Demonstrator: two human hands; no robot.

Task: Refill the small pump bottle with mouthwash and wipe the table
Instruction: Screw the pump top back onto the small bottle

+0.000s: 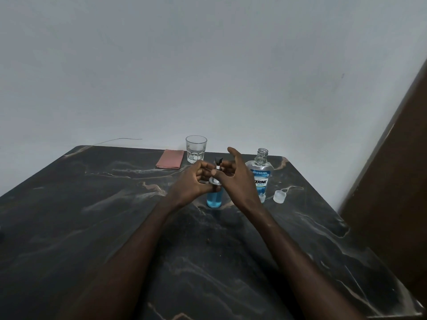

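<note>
**Head view: both hands at the pump bottle**

Head view shows us our left hand curled around the upper part of the small pump bottle, fingers closed on it near the shoulder. Our right hand meets it from the right, thumb and middle fingers pinching the pump head while the index finger points up and away, free of it. The bottle stands upright on the dark marbled table, near the middle of its far half, with blue liquid filling its lower part.

Just to the right of our right hand stands the mouthwash bottle, uncapped, its threaded neck bare and almost no liquid visible inside. Its clear cap lies on the table just beside it, further right. Beyond our hands, near the far edge, we see an empty glass tumbler, and just left of it a folded pink cloth lying flat.
</note>
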